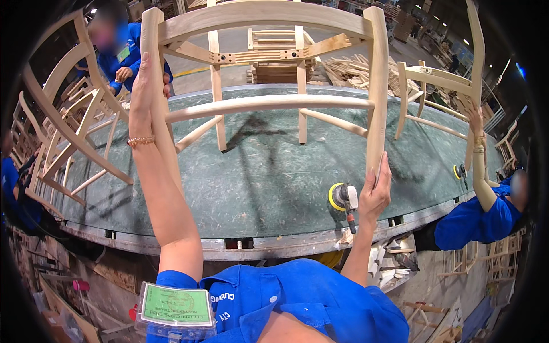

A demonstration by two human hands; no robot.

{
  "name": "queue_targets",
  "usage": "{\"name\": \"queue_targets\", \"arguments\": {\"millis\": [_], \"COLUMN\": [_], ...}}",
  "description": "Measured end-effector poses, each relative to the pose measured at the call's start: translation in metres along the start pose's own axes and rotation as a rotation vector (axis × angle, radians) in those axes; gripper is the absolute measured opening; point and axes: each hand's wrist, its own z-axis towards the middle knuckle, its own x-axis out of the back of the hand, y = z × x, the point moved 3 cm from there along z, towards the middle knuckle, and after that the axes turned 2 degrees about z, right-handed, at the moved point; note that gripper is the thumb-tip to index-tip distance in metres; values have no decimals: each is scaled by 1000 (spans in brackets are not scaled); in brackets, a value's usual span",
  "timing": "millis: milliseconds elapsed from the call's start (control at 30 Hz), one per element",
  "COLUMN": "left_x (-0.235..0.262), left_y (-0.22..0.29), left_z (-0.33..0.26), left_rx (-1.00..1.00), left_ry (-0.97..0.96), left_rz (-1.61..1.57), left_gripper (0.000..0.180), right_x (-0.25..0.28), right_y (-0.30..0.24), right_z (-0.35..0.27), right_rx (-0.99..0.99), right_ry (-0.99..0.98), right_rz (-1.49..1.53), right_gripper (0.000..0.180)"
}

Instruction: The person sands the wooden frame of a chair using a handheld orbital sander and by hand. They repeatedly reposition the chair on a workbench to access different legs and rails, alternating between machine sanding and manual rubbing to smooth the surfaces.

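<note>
An unfinished pale wooden chair frame [269,103] stands tilted over the green worktable, its curved rail at the far end. My left hand [147,86] is closed round its left post near the top, fingertips showing on the inner side. Lower down, my right hand [375,194] grips the near end of the right post, with the fingers along the wood. Just left of my right hand, an orbital sander [344,197] with a yellow-rimmed pad lies on the table. The seat joint has corner blocks with dark bolts.
The worktable [257,211] has a worn metal edge. Another chair [86,114] stands at left, and a co-worker's hands hold one at right [437,80]. A second sander [460,171] lies near that person. Another person [123,63] works at far left. Wood pieces [357,74] are piled behind.
</note>
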Motion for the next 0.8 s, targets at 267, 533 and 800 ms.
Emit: {"name": "queue_targets", "arguments": {"millis": [267,533,800], "left_x": [5,5,46], "left_y": [1,9,-6], "left_z": [-17,-31,-15], "left_rx": [-80,-108,-160], "left_ry": [-63,-78,-248], "left_rz": [-64,12,-27], "left_gripper": [57,37,42], "right_x": [2,-1,28], "right_y": [5,42,23], "right_z": [-11,-23,-85], "right_rx": [-149,-514,-794], "right_ry": [-32,-191,-471], "right_rz": [223,674,1225], "right_gripper": [43,42,52]}}
